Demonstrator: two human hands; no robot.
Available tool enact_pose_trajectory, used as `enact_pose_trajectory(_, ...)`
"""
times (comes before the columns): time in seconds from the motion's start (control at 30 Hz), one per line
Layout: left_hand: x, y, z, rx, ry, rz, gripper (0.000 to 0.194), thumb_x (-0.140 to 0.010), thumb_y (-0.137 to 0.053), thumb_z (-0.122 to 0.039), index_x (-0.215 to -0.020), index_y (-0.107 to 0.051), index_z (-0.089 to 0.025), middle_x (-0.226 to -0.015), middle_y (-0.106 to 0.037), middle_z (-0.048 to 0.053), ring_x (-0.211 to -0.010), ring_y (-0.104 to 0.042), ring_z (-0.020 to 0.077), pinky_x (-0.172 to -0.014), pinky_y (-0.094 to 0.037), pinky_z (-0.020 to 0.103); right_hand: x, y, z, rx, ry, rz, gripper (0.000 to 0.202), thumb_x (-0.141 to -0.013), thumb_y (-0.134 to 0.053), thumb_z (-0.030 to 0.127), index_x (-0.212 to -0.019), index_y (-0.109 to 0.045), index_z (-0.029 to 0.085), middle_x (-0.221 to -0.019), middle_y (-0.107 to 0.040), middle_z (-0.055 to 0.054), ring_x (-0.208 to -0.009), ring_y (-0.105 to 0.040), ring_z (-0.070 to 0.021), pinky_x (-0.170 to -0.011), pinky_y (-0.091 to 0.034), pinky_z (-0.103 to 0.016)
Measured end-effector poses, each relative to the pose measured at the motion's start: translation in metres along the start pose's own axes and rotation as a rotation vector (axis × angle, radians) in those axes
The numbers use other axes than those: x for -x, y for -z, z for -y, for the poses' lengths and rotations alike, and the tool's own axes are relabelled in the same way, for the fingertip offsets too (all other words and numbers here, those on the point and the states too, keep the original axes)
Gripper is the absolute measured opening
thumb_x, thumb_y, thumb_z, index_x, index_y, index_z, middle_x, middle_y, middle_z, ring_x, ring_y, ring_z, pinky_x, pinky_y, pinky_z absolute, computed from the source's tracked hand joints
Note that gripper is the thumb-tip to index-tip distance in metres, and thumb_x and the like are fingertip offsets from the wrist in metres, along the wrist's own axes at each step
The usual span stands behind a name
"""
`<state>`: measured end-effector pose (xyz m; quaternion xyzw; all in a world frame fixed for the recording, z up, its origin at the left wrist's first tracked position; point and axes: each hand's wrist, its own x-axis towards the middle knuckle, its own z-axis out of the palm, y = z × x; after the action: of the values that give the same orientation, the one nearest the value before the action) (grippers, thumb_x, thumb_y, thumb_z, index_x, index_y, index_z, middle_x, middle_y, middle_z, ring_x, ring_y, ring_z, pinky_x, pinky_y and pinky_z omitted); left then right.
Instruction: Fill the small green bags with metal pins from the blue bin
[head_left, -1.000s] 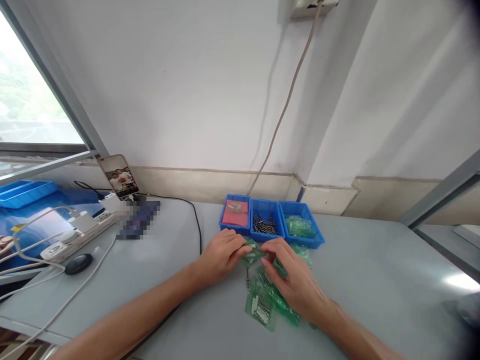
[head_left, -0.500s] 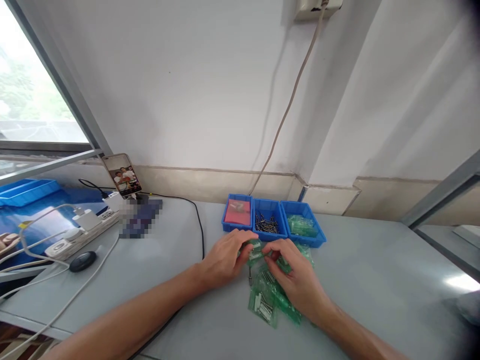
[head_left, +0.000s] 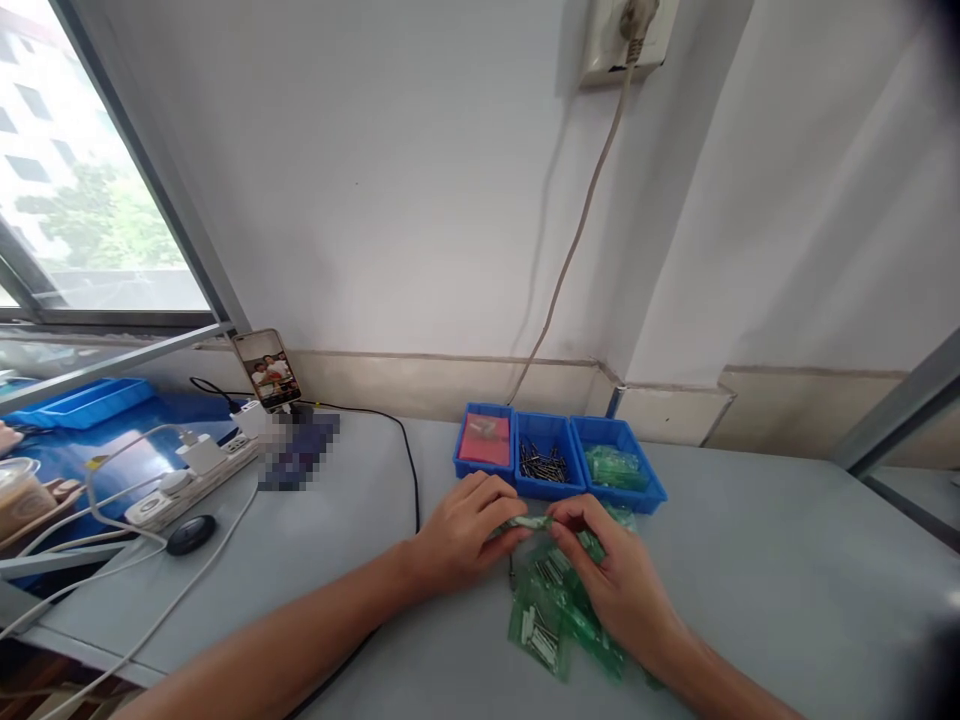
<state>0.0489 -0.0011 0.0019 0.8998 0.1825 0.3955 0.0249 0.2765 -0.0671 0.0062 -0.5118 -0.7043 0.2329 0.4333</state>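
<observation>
Between both hands is a small green plastic bag [head_left: 531,522], seen almost edge-on, with pale pieces inside. My left hand [head_left: 469,530] pinches its left end, and the fingertips of my right hand [head_left: 600,550] pinch its right end. Below them on the table lie several filled green bags [head_left: 541,638], overlapping, with screws and white plugs showing through the nearest one. A single screw [head_left: 512,573] lies by the left edge of this pile. Part of the pile is hidden under my right hand.
Behind my hands stand three blue bins: one with a red sheet [head_left: 486,440], one with loose screws [head_left: 543,463], one with green bags [head_left: 615,467]. Further left on the grey table [head_left: 360,470] are a propped phone [head_left: 268,370], a power strip [head_left: 191,480], a black mouse [head_left: 191,535] and cables.
The green bag has turned from showing its face to nearly edge-on, with both hands still pinching it. The whole view has shifted, so everything sits slightly lower and further right.
</observation>
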Motion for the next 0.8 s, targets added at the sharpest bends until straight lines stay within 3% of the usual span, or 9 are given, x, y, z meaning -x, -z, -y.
enact_pose_trajectory(0.17, 0.0, 0.002, 0.001, -0.048, 0.009, 0.0, 0.024, -0.109, -0.059, -0.036, -0.103, -0.069, -0.016, -0.109, -0.07, 0.012, -0.096, -0.063, 0.0209, -0.088, -0.057, 0.036, 0.002, -0.002, -0.001, -0.046, -0.035, -0.052, 0.022, -0.105, -0.058, 0.046, -0.096, -0.063, 0.027, -0.088, -0.067, -0.002, -0.078, -0.063, -0.0206, -0.071, -0.051, -0.031)
enact_pose_trajectory(0.27, -0.001, 0.006, 0.002, -0.062, -0.04, -0.016, 0.027, -0.108, -0.061, -0.037, -0.092, -0.07, -0.016, -0.124, -0.069, 0.015, -0.104, -0.066, 0.022, -0.092, -0.058, 0.038, 0.0, -0.002, -0.002, -0.122, -0.047, -0.107, 0.022, -0.105, -0.057, 0.047, -0.1, -0.062, 0.026, -0.09, -0.065, -0.002, -0.078, -0.062, -0.0204, -0.072, -0.052, -0.032)
enact_pose_trajectory(0.4, -0.003, 0.01, 0.002, -0.127, -0.109, -0.012, 0.032, -0.108, -0.061, -0.036, -0.085, -0.071, -0.017, -0.146, -0.063, 0.014, -0.12, -0.063, 0.025, -0.102, -0.058, 0.042, -0.001, -0.001, -0.003, -0.152, -0.069, -0.087, 0.025, -0.107, -0.054, 0.048, -0.105, -0.065, 0.027, -0.089, -0.065, -0.002, -0.074, -0.06, -0.0198, -0.069, -0.05, -0.031)
enact_pose_trajectory(0.67, -0.005, 0.013, -0.003, -0.184, -0.2, 0.038, 0.022, -0.106, -0.06, -0.03, -0.095, -0.076, -0.019, -0.141, -0.071, 0.009, -0.121, -0.062, 0.025, -0.103, -0.058, 0.042, -0.002, -0.001, -0.003, -0.202, -0.1, -0.072, 0.031, -0.106, -0.055, 0.053, -0.108, -0.067, 0.025, -0.087, -0.065, -0.002, -0.073, -0.057, -0.0202, -0.067, -0.05, -0.031)
enact_pose_trajectory(0.8, -0.006, 0.013, -0.002, -0.164, -0.182, 0.011, 0.022, -0.106, -0.06, -0.028, -0.119, -0.076, -0.02, -0.133, -0.075, 0.009, -0.119, -0.064, 0.025, -0.102, -0.058, 0.043, -0.003, 0.0, 0.0, -0.206, -0.131, -0.062, 0.036, -0.108, -0.049, 0.056, -0.108, -0.067, 0.025, -0.086, -0.066, -0.002, -0.074, -0.058, -0.0213, -0.07, -0.049, -0.032)
